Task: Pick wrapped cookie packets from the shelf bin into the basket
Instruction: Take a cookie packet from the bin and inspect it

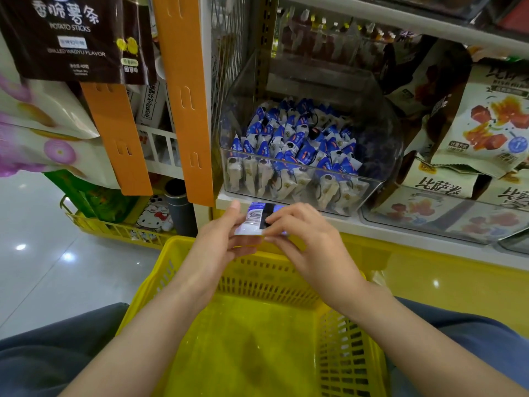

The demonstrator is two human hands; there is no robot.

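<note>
"So, where does everything lie?"

"Between my knees is the yellow basket [177, 253]; beyond it the clear shelf bin [378, 156], well stocked. One cookie packet [254, 220] hangs over the basket's far rim, its long axis pointing toward the shelf."

"And who holds it?"

"Both: left hand [217, 242] pinches its left edge, right hand [309, 239] its right, seemingly evenly. The basket floor lies down and toward me."

Blue-and-white cookie packets [294, 141] stand packed in the clear shelf bin [375, 179]. One packet [254, 220], barcode up, is pinched between left hand [220, 239] and right hand [309, 242] over the yellow basket [177, 247].
</note>
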